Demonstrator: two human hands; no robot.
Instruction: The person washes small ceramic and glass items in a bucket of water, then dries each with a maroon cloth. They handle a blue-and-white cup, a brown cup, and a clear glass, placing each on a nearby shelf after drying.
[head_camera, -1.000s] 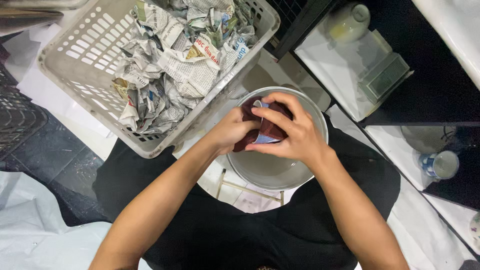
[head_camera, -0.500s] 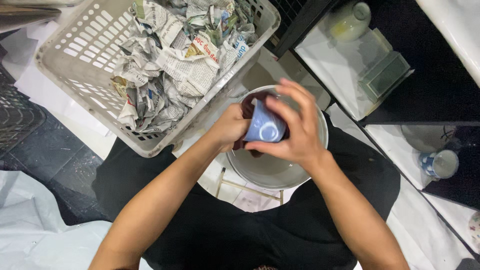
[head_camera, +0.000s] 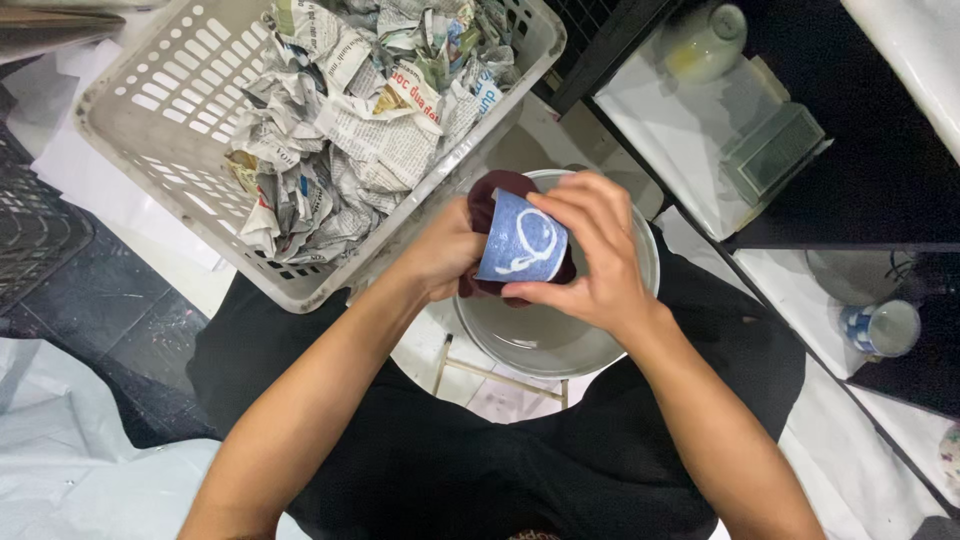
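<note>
Your right hand (head_camera: 590, 260) is wrapped around a small blue cup (head_camera: 522, 240) with a white looping mark, fingers curled over its top and far side, thumb under its lower edge — a firm grip. Your left hand (head_camera: 445, 250) is closed on a dark red cloth (head_camera: 497, 190) that is pressed against the cup's left side and bulges out above and below it. The cup lies tilted on its side between the two hands, held in the air directly over a round grey basin (head_camera: 545, 335), near the basin's upper left rim. The basin sits on a small stool frame (head_camera: 495, 372) between your knees. Just to the left, nearly touching the basin's rim and your left wrist, stands the corner of a white plastic laundry basket (head_camera: 160, 110) heaped with crumpled newspaper (head_camera: 350, 120) — tight on that side. To the right, a white surface (head_camera: 690, 140) edged in black carries a pale lidded container (head_camera: 775, 150) and lies well apart from your hands; lower right, another small blue-patterned cup (head_camera: 880, 328) sits on a shelf. The bowl of the basin under your right wrist is the open room.
</note>
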